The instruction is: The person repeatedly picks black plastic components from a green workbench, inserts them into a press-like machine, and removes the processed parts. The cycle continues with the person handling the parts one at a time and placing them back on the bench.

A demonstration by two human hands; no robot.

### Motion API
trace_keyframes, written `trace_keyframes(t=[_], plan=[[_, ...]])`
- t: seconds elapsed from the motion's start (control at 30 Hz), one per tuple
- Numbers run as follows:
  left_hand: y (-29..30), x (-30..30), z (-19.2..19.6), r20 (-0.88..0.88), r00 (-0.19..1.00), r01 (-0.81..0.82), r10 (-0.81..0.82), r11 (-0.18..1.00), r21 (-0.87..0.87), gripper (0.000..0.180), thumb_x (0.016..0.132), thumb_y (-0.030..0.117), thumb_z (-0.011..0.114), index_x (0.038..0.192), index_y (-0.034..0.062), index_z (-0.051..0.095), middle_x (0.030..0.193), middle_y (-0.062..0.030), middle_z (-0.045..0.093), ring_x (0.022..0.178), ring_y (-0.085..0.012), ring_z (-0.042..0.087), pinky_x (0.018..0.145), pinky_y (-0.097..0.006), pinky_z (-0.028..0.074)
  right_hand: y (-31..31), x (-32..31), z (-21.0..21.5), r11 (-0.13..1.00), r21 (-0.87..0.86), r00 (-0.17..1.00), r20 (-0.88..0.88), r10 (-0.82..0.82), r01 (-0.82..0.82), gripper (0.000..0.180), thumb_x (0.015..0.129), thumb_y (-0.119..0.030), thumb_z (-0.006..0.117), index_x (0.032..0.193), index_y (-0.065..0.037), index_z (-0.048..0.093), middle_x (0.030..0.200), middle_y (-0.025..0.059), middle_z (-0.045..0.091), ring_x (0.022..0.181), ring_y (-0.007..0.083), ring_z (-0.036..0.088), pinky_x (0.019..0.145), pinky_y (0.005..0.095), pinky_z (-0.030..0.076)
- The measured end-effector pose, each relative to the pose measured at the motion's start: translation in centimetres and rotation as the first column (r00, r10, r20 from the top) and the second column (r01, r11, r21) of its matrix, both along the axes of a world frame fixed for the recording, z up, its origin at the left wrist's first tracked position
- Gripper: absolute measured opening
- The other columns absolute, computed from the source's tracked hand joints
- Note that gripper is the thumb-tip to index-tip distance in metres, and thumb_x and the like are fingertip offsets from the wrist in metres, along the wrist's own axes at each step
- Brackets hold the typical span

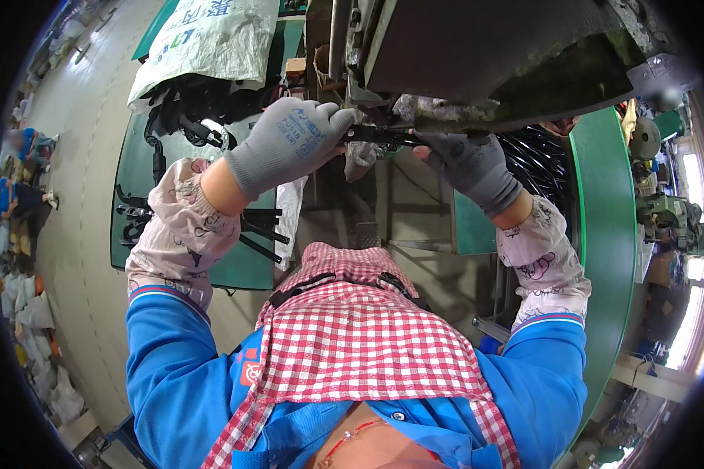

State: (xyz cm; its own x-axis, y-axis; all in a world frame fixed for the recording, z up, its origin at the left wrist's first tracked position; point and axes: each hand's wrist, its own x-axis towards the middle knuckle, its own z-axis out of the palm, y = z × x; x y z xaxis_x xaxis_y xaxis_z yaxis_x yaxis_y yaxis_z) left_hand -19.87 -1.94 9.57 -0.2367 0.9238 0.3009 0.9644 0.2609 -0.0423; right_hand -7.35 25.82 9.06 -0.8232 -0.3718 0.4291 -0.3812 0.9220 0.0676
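Holding black part (378,135) near white sack (219,59).

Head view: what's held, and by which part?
A black elongated part: the left hand grips its left end; the right hand is at its right end, exact grip unclear.

Opens at left onto a wide stretch of pale grey floor (82,211), bordered along the far side by heaped bags (37,313). Flanked by a green-topped bench (238,270) on the left and a long green bench (608,219) on the right, bowed along its edge. Backed at far right by machinery (663,211) and tall windows (692,186), glaring bright white.
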Motion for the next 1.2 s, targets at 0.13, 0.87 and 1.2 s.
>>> trace_keyframes(t=[0.13, 0.87, 1.2], plan=[[0.6, -0.6, -0.7, -0.006, 1.0, 0.026, -0.026, 0.999, -0.036, 0.042, 0.089, 0.033, 0.066, 0.119, 0.0061, 0.054, 0.087, -0.0063, 0.06, 0.074, -0.0247, 0.065, 0.059, -0.037, 0.05, 0.4, -0.9, -0.5, 0.997, 0.077, 0.999, -0.049, 0.024, -0.02, 0.038, 0.096, -0.048, 0.056, 0.104, -0.015, 0.072, 0.088, 0.0076, 0.071, 0.08, 0.0258, 0.069, 0.071, 0.0382, 0.053], [1.9, -4.0, 0.1, 0.111, 0.98, 0.194, -0.168, 0.936, -0.295, 0.041, 0.092, 0.03, 0.064, 0.122, 0.0032, 0.056, 0.1, -0.0149, 0.066, 0.085, -0.0296, 0.068, 0.07, -0.04, 0.053, -0.3, -2.9, -1.8, 0.934, -0.282, 0.562, 0.819, 0.114, 0.221, 0.055, 0.101, -0.055, 0.044, 0.119, -0.007, 0.064, 0.082, 0.0122, 0.069, 0.075, 0.0264, 0.067, 0.068, 0.0386, 0.051], [6.8, 14.9, -7.0, 0.638, -0.679, -0.364, -0.364, 0.921, 0.138, 0.043, 0.097, 0.018, 0.062, 0.133, 0.0013, 0.044, 0.109, -0.0089, 0.06, 0.096, -0.0169, 0.061, 0.086, -0.033, 0.051, 2.6, -11.0, -21.7, 0.882, -0.187, 0.859, 0.381, -0.341, 0.433, 0.039, 0.095, -0.038, 0.053, 0.119, -0.01, 0.064, 0.129, 0.0162, 0.06, 0.117, 0.0358, 0.057, 0.101, 0.0436, 0.046]])
